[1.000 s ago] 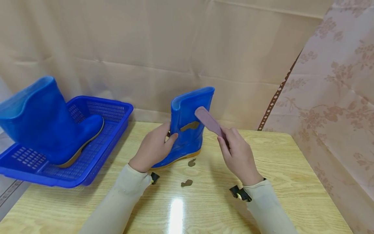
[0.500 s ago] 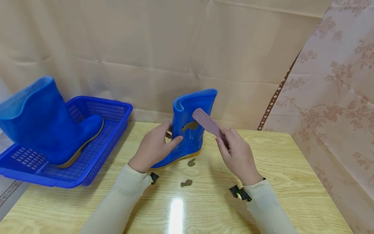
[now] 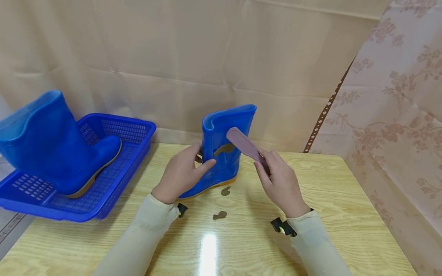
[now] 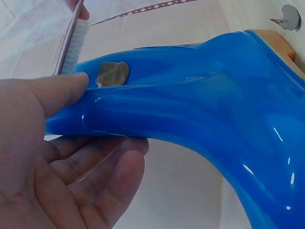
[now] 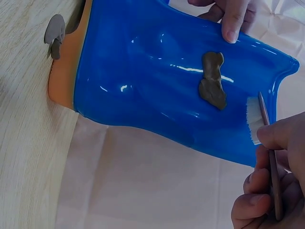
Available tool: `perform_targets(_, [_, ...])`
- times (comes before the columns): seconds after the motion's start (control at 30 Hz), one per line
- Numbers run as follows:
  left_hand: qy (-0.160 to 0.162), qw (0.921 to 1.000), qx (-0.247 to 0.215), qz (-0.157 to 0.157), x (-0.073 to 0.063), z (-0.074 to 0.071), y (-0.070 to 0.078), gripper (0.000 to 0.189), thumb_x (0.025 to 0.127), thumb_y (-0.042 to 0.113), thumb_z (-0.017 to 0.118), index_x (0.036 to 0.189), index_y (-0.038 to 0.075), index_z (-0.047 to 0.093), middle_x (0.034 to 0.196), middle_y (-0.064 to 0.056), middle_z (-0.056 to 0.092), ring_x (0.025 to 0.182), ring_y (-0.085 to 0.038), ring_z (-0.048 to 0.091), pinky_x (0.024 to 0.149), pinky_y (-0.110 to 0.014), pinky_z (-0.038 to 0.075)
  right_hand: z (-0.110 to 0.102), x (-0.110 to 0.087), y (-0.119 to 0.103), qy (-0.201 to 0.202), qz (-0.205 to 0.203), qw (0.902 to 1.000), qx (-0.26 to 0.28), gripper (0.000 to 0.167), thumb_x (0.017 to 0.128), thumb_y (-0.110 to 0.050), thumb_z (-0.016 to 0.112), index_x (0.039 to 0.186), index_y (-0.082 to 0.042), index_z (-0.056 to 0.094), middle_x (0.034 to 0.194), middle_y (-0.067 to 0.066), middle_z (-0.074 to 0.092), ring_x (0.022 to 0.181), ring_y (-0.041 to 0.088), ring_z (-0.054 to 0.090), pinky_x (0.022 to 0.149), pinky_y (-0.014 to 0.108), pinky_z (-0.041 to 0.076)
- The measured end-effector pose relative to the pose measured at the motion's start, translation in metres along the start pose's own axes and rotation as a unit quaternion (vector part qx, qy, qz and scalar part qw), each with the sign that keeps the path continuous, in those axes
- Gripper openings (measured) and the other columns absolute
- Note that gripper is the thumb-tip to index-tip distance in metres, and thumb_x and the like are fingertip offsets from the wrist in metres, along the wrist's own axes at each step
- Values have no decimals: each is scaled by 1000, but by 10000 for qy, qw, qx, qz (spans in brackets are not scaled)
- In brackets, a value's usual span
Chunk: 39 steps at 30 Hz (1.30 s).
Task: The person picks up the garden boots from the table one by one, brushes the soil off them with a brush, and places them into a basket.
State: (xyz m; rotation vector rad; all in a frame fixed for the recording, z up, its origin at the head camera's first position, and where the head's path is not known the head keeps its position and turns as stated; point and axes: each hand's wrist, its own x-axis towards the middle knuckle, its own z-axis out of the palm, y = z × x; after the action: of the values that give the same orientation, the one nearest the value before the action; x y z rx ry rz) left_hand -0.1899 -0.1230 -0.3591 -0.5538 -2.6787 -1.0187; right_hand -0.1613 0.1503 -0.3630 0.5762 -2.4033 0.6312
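A blue rubber boot (image 3: 221, 168) with an orange sole stands upright on the table. My left hand (image 3: 181, 172) holds its shaft from the left, thumb on the near face and fingers behind. A brown mud-like patch (image 5: 213, 81) sticks to the shaft. My right hand (image 3: 279, 184) grips a pinkish brush (image 3: 243, 143) by its handle. In the right wrist view its white bristles (image 5: 253, 120) face the shaft above the patch; whether they touch it I cannot tell. Two brown lumps, a nearer one (image 3: 220, 215) and a farther one (image 3: 226, 191), lie on the table beside the boot.
A blue perforated basket (image 3: 138, 161) stands at the left of the wooden table (image 3: 321, 199), with a second blue boot (image 3: 58, 149) in it. Beige cloth (image 3: 172, 57) hangs behind, and flowered cloth (image 3: 407, 126) lies along the right side.
My left thumb has moved a little down and right on the shaft. The boot's top has tilted slightly. The brush head has shifted slightly left and down.
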Motion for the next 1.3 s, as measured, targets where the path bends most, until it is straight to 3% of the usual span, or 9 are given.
perform_targets(0.27, [-15,9995,216,211,0,-1,0,37,102,38,67,126,11,63,105,-5,75,88,-20,71,72,-38,58,0,1,-1,-89,-26,9998,169,47,101,-12,67,147,-10,55,106,9,67,74,14,60,60,32,52])
perform_targets(0.4, [-90,9994,185,293,-1,-1,0,33,103,34,66,126,10,64,105,-5,75,91,-22,73,76,-40,60,1,1,-2,-257,-191,9995,87,46,101,-12,68,146,-12,57,102,7,67,72,13,56,58,30,49])
perform_targets(0.67, [-136,9991,139,380,-1,-2,0,8,102,21,63,105,14,64,95,-3,73,81,-18,69,73,-38,59,3,-1,-2,-395,-443,9982,72,47,101,-14,69,146,-14,57,97,3,64,68,10,49,56,26,43])
perform_targets(1.07, [-329,9987,256,301,-2,-3,0,28,105,29,64,126,11,64,109,-8,76,96,-25,74,83,-44,61,4,-2,-1,-517,-446,9977,-17,47,100,-14,70,146,-13,58,100,5,66,70,11,51,57,25,45])
perform_targets(1.3, [-337,9987,253,279,-2,-3,0,24,105,26,63,123,11,64,106,-7,76,91,-23,73,80,-43,61,5,-3,-1,-589,-441,9972,-88,46,101,-15,69,145,-13,59,101,6,68,70,12,53,58,26,47])
